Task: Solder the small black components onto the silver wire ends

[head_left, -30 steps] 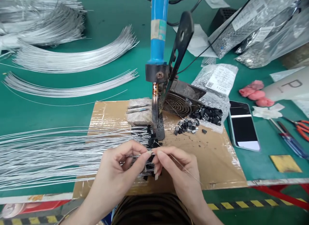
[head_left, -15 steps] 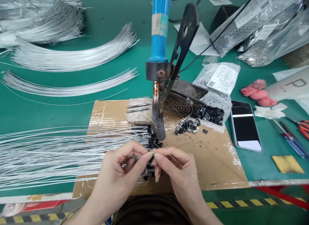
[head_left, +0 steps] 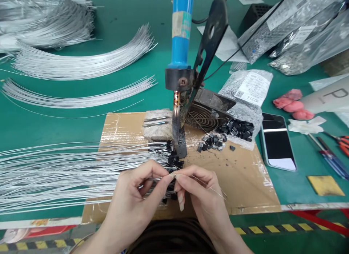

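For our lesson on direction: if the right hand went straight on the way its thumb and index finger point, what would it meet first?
The right hand would most likely meet the left hand, whose fingertips lie directly ahead, though whether the two already touch is unclear.

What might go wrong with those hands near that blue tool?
If the soldering iron is hot, the left hand or right hand, near its tip in this view, might get burned. The white wires overlap and could tangle. The black pieces lie loose on the cardboard, so a bump may scatter them.
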